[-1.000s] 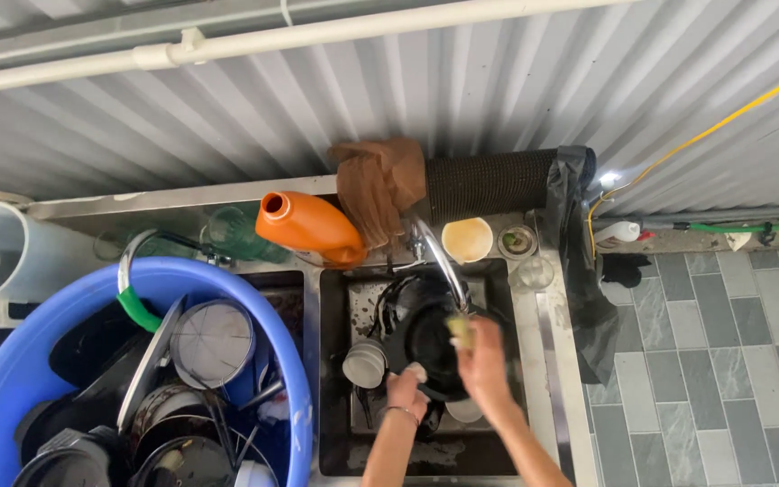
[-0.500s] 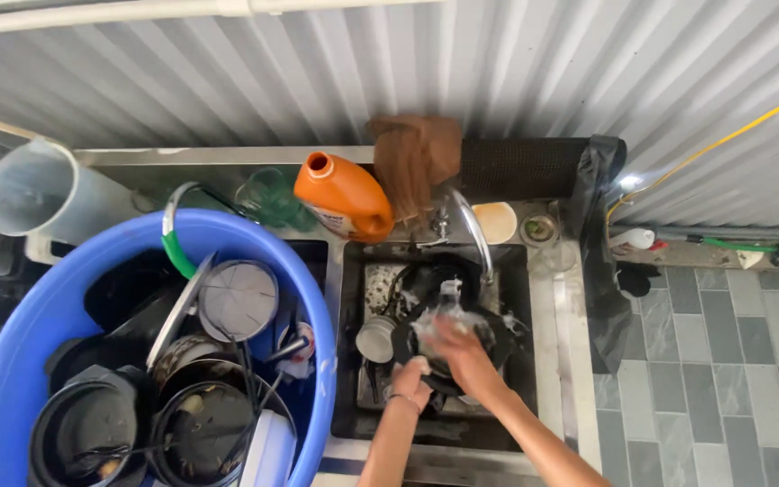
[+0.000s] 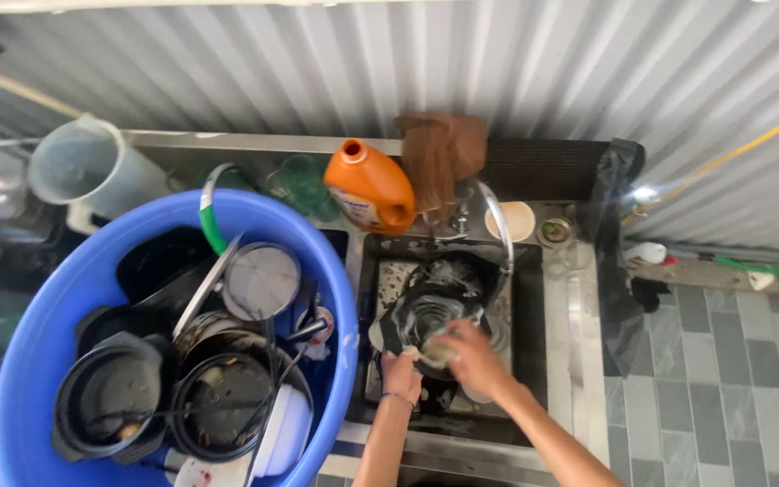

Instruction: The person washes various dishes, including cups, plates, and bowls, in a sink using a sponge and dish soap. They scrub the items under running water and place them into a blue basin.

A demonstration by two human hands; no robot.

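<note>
black pan [image 3: 435, 307] gripped at near rim by left hand [image 3: 400, 374] to steady it in sink [image 3: 526, 361]; sponge [image 3: 439, 350] clenched in right hand [image 3: 472, 356], pressed on pan.

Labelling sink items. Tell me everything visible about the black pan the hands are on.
The black pan is round and dark, seemingly non-stick metal, wet and streaked with white suds. It sits tilted in the steel sink under the curved faucet, its inside facing up toward the camera. The left hand grips its lower-left rim; the right hand presses a small sponge-like pad against its lower inner surface. No handle can be made out. Other dishes lie partly hidden beneath it.
</note>
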